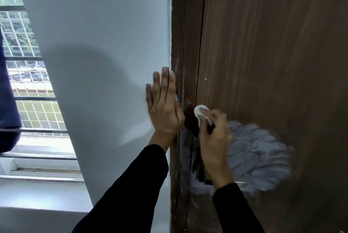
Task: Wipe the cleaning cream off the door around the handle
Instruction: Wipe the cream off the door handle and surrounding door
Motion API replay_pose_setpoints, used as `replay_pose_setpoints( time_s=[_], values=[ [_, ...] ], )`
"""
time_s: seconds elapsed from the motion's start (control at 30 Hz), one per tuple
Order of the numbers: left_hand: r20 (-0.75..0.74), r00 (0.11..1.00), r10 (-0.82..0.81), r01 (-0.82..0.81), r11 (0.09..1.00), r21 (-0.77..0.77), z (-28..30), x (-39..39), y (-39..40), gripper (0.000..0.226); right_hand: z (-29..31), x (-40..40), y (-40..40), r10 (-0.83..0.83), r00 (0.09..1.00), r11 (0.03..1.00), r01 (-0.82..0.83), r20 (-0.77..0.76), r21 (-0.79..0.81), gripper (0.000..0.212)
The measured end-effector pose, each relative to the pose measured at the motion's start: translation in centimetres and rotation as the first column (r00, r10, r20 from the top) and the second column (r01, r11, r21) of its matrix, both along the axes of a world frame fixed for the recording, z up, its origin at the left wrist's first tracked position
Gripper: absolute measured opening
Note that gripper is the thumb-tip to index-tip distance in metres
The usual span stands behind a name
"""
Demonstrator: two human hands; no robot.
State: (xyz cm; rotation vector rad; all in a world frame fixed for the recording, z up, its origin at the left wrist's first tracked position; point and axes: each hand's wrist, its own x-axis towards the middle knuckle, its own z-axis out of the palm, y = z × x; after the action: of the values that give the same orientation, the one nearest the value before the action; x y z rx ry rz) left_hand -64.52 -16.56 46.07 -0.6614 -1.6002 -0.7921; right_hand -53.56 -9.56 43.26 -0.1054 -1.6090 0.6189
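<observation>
A brown wooden door (273, 53) fills the right side. A wide smear of pale cleaning cream (258, 155) covers it to the right of my right hand. My right hand (213, 138) grips a small white wad of cloth or tissue (200, 112) and holds it against the door's left edge, just above the dark handle hardware (201, 170), which my hand and wrist mostly hide. My left hand (163, 106) lies flat with straight fingers on the white wall beside the door frame (178, 44).
A white wall (98, 53) stands left of the frame. Further left is a barred window (28, 82) with a dark blue curtain (7, 100) at its edge and a white sill below. Streaks of cream also mark the frame.
</observation>
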Motion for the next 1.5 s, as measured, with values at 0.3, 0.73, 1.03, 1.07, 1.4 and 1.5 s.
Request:
replay_pose_setpoints(
  time_s=[0.3, 0.73, 1.03, 1.07, 1.4, 1.5],
  values=[
    [0.019, 1.000, 0.019, -0.019, 1.000, -0.012, -0.1, -0.1, 0.0, 0.055, -4.8, 1.7, 0.6, -0.056, 0.985, 0.994, 0.039, 0.163, 0.106, 0.018],
    [0.057, 0.997, 0.045, -0.044, 0.999, -0.012, 0.0, 0.3, 0.2, 0.055, -4.9, 1.8, 3.4, 0.042, 0.976, 0.998, -0.031, 0.215, -0.058, 0.022],
    [0.074, 0.994, 0.086, -0.084, 0.996, -0.027, -4.3, 0.5, 0.4, 0.058, -6.9, 1.9, 2.9, 0.027, 0.925, 0.976, -0.106, 0.379, 0.190, 0.016],
    [0.072, 0.993, 0.089, -0.088, 0.996, -0.021, -4.3, 0.4, 0.5, 0.058, -6.6, 2.1, 3.2, -0.005, 0.946, 0.989, -0.042, 0.323, 0.140, 0.019],
    [0.071, 0.995, 0.076, -0.075, 0.997, -0.010, -4.0, 0.7, 0.2, 0.056, -7.7, 2.7, 1.7, -0.019, 0.900, 0.928, -0.146, 0.435, 0.342, 0.024],
    [0.052, 0.996, 0.071, -0.070, 0.997, -0.031, -3.7, 1.1, -0.5, 0.055, -6.0, 3.7, 3.8, -0.106, 0.938, 0.989, 0.065, 0.329, 0.132, 0.021]
  ],
)
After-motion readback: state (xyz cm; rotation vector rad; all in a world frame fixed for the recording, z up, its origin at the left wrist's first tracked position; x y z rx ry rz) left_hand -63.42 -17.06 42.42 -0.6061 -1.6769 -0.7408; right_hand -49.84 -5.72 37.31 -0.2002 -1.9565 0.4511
